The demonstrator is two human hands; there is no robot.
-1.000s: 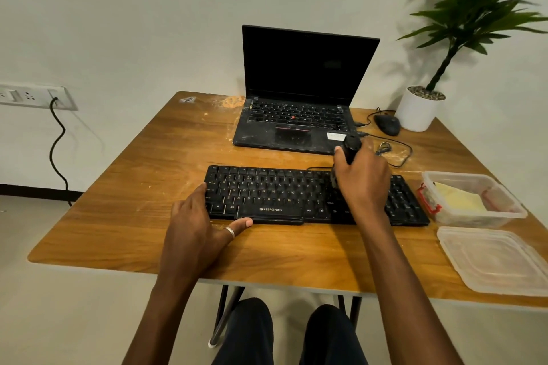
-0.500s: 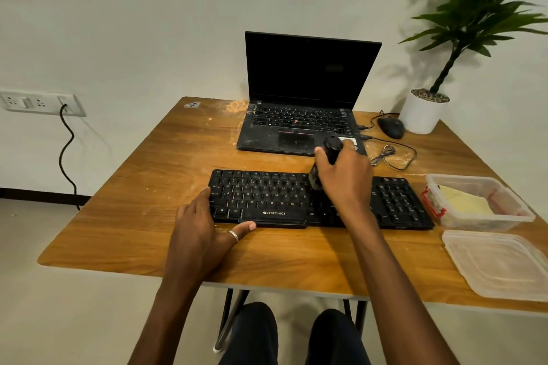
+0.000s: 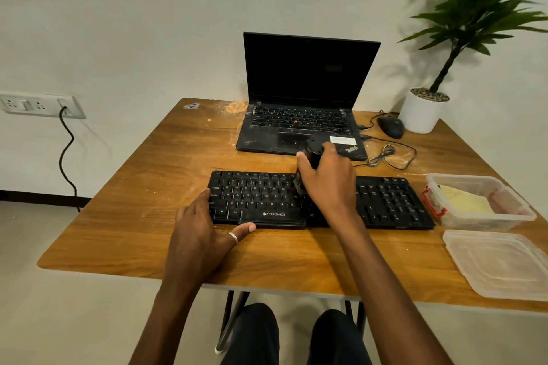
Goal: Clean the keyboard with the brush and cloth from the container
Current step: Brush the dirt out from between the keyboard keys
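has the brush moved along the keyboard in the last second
Yes. The brush in the right hand has slid left along the keyboard, toward the letter keys.

Right hand (image 3: pixel 329 181) grips the black brush (image 3: pixel 313 149) upright. The handle top shows above the knuckles and the bristle end is down on the middle keys of the black keyboard (image 3: pixel 385 201). Left hand (image 3: pixel 201 234) rests on the wooden table (image 3: pixel 133 216), with its fingers against the keyboard's left end and its ringed thumb along the front edge. Just beyond the right hand is an open laptop (image 3: pixel 302 124) with a dark screen. To the right of that hand, past the keyboard's end, a clear container (image 3: pixel 519 213) holds a yellow cloth (image 3: pixel 465 201). The lid (image 3: pixel 501 264) lies flat beside the container, nearer the person. Beyond and right of the right hand are a looped cable (image 3: pixel 385 154), a mouse (image 3: pixel 391 126) and a white plant pot (image 3: pixel 422 112).
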